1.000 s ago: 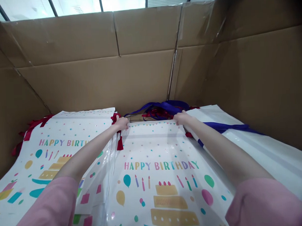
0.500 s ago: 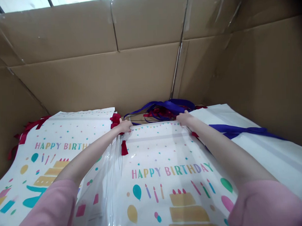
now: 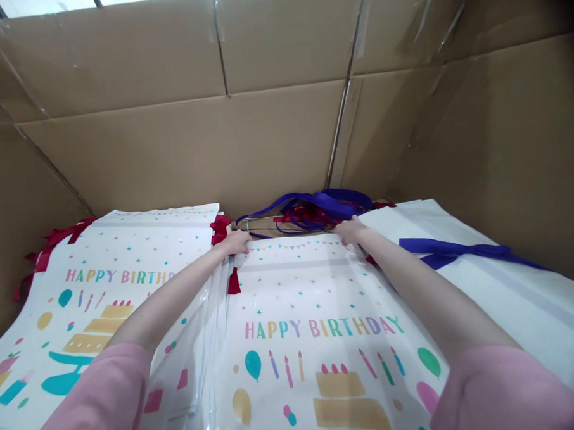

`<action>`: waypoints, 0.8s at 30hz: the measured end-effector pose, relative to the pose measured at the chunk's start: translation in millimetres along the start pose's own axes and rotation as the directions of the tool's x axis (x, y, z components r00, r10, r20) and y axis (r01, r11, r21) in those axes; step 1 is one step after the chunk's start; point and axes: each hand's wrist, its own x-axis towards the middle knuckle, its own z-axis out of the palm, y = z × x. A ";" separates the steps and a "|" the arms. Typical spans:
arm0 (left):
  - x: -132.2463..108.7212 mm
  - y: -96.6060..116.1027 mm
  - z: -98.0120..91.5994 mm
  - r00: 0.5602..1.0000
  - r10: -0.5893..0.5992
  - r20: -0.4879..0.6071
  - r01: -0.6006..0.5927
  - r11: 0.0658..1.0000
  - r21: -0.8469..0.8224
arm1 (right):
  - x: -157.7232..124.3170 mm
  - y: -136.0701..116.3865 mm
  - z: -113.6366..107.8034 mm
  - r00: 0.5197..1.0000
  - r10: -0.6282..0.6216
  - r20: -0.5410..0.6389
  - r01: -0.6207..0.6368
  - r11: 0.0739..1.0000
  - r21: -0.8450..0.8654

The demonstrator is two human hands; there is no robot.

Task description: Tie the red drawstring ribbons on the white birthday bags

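Observation:
A white Happy Birthday gift bag (image 3: 300,290), printed with a cake, candles and balloons, lies flat in front of me. My left hand (image 3: 237,241) grips its far left corner, fingers curled over the edge. At the far right corner my right hand (image 3: 350,230) is closed on the same edge, its fingertips partly hidden. Beside my left hand is a red ribbon (image 3: 220,229), and a red ribbon end (image 3: 233,282) hangs just below. Purple ribbon (image 3: 334,203) lies looped behind the bag, close to my right hand.
Tall cardboard walls (image 3: 180,156) of a large box rise at the back and both sides. On the left lies another stack of printed bags (image 3: 127,247) with red ribbons. White bags (image 3: 500,294) with a purple ribbon (image 3: 464,250) lie on the right.
The held bag's print has shifted slightly left, and its top edge sits a little lower. Both hands keep their grip at nearly the same spots.

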 end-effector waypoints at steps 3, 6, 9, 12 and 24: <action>0.1 -2.5 2.2 0.999 0.012 -0.031 -0.012 1.000 0.005 | -0.9 -1.7 -0.5 1.000 0.001 0.008 -0.001 1.000 -0.016; 0.8 -5.6 4.1 0.998 0.013 -0.061 -0.012 1.000 0.012 | -1.5 -2.6 0.0 1.000 -0.008 0.002 0.008 1.000 -0.031; 1.6 -8.6 7.0 0.996 0.033 -0.086 -0.032 0.999 0.011 | -2.7 -2.6 2.5 1.000 -0.010 -0.030 0.009 1.000 -0.017; 2.3 -10.9 10.2 0.993 0.053 -0.106 -0.053 0.999 0.010 | -4.1 -1.8 4.6 0.997 -0.020 -0.068 0.020 1.000 -0.011; -2.4 -11.0 12.9 0.976 0.120 -0.183 -0.127 0.992 -0.026 | -4.8 8.0 6.9 0.989 -0.026 -0.145 0.024 1.000 -0.016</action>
